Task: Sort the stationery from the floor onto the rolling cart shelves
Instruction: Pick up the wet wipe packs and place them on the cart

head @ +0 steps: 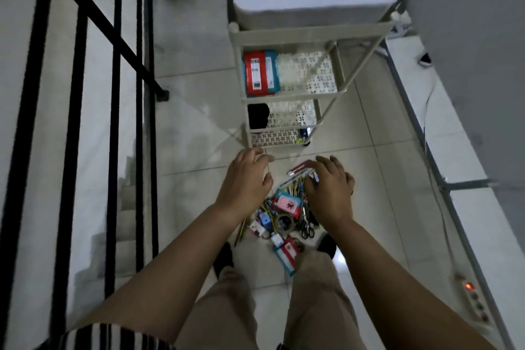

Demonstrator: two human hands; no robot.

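Pale floor tiles (pixel 199 111) under dim light; at far left black stair railing (pixel 113 94) with steps below it; further right, beyond the hands, white rolling cart (pixel 292 88) with a red and blue packet (pixel 260 72) on an upper shelf, something black (pixel 258 116) one shelf lower, and a few pens, hard to make out, on the bottom one.

Left hand (pixel 245 182) with relaxed, loosely spread fingers, grasping nothing, hovering near the lower front edge of the cart; stationery pile (pixel 279 214) on the floor between the feet, with pencils, clips, a tape roll (pixel 285 222), scissors (pixel 308 226) and packets; right hand (pixel 331 187) curled over a bundle of pens (pixel 298 175) at the far end of the pile, apparently grasping them, the grip itself hidden by the hand.

At far right, a power strip (pixel 473 300) with red light along the wall.

Likely risks: too many pens in one grip, so some slipping out and rolling over the smooth tile toward the stairs; poor light causing wrong sorting; scissors catching fingers while reaching blindly into the heap.
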